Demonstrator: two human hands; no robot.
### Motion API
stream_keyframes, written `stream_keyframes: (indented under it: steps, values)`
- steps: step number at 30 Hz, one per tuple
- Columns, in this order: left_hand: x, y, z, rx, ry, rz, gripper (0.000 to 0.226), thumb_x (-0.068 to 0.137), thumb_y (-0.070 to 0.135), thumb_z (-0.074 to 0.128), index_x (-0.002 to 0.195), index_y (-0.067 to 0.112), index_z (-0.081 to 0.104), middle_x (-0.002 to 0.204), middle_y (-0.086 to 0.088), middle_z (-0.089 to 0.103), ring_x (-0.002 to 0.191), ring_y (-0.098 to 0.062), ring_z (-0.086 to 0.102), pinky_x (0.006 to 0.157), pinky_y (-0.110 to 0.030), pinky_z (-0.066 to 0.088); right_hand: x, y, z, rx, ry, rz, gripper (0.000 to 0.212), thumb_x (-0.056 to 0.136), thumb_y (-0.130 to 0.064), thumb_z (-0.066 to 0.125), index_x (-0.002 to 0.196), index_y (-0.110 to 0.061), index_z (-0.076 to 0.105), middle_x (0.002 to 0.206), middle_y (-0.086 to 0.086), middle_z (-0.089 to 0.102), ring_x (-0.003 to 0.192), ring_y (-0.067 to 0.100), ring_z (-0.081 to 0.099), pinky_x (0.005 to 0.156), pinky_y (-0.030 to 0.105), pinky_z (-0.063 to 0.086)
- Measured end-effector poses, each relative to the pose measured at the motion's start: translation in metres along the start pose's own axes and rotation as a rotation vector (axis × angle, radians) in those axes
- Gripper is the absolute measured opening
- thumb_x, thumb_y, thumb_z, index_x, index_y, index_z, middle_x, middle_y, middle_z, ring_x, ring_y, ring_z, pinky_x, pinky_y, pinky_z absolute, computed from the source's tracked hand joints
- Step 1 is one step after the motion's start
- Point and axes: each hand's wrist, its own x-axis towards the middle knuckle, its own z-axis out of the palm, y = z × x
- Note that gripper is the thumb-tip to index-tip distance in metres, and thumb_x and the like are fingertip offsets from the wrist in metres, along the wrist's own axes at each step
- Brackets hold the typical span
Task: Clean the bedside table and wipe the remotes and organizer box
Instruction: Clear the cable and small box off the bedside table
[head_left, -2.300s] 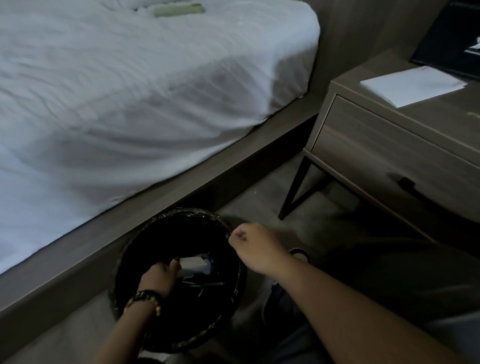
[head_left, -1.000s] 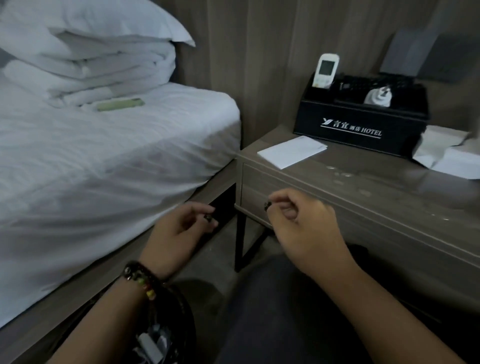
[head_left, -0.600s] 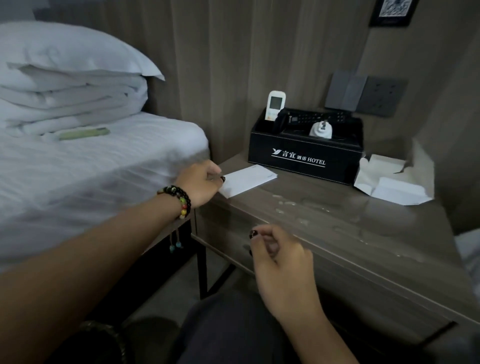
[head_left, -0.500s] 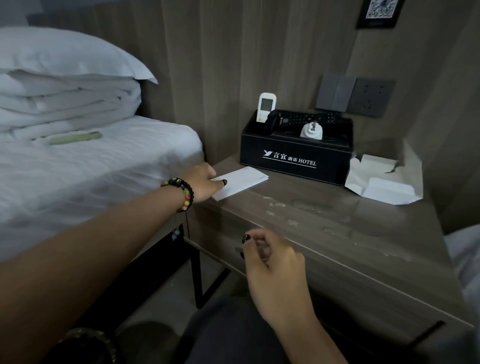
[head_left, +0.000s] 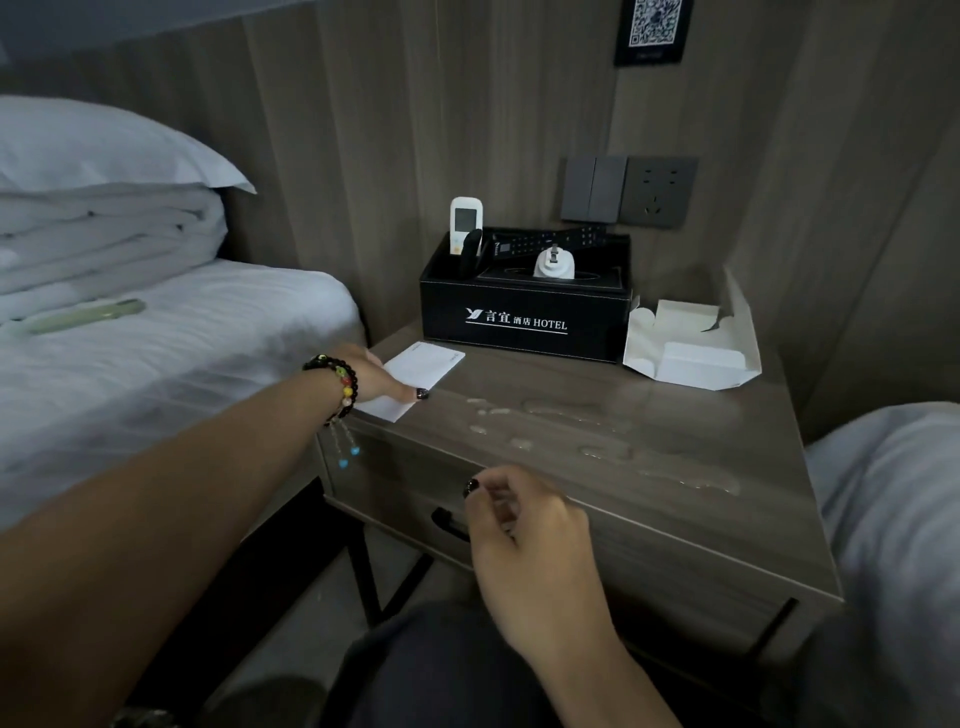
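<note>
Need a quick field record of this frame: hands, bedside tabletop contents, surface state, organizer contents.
left hand: on the white paper card at the table's front left corner, thumb on top
right hand: in front of the drawer, fingers loosely curled, holding nothing
bedside table: wet patches across the middle of the top
organizer box: black, at the back, against the wall
in organizer: white remote upright; black remote lying across; white plug adapter
right of organizer: opened white carton
</note>
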Motion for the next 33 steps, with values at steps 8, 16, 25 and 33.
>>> stream_keyframes:
  steps: [8, 16, 25, 33]
  values:
    - [-0.018, 0.003, 0.012, -0.123, 0.302, 0.080, 0.052, 0.060, 0.027, 0.090, 0.096, 0.011, 0.056, 0.098, -0.001, 0.059, 0.097, -0.020, 0.058, 0.072, -0.027, 0.042, 0.004, 0.002, -0.001, -0.017, -0.007, 0.016, 0.009, 0.093, -0.027, 0.057, 0.087, -0.030, 0.063, 0.085, -0.013, 0.068, 0.082, 0.000, 0.063, 0.074, 0.023, 0.053]
    - [-0.102, -0.013, 0.030, -0.989, 0.503, 0.237, 0.015, 0.087, 0.009, 0.066, 0.095, 0.022, 0.070, 0.091, -0.002, 0.074, 0.082, -0.011, 0.067, 0.069, -0.016, 0.051, 0.008, 0.001, -0.005, 0.125, 0.056, 0.000, 0.014, 0.093, -0.024, 0.060, 0.095, -0.038, 0.061, 0.096, -0.013, 0.068, 0.089, -0.006, 0.061, 0.074, 0.010, 0.048]
    - [-0.224, -0.023, 0.050, -1.349, -0.008, 0.133, 0.026, 0.075, 0.006, 0.064, 0.100, 0.005, 0.072, 0.103, -0.018, 0.073, 0.101, -0.035, 0.067, 0.098, -0.049, 0.047, 0.007, -0.016, -0.019, 0.919, -0.175, -0.109, 0.072, 0.067, -0.043, 0.082, 0.133, -0.042, 0.052, 0.124, -0.007, 0.066, 0.115, 0.012, 0.062, 0.086, 0.026, 0.053]
    - [-0.245, -0.038, 0.036, -0.864, -0.207, 0.362, 0.070, 0.044, 0.047, 0.083, 0.110, 0.030, 0.066, 0.104, 0.008, 0.072, 0.098, -0.008, 0.068, 0.077, -0.019, 0.051, 0.000, -0.020, -0.009, 0.940, -0.173, -0.088, 0.074, 0.057, -0.058, 0.086, 0.124, -0.044, 0.058, 0.128, 0.012, 0.062, 0.121, 0.025, 0.061, 0.103, 0.047, 0.048]
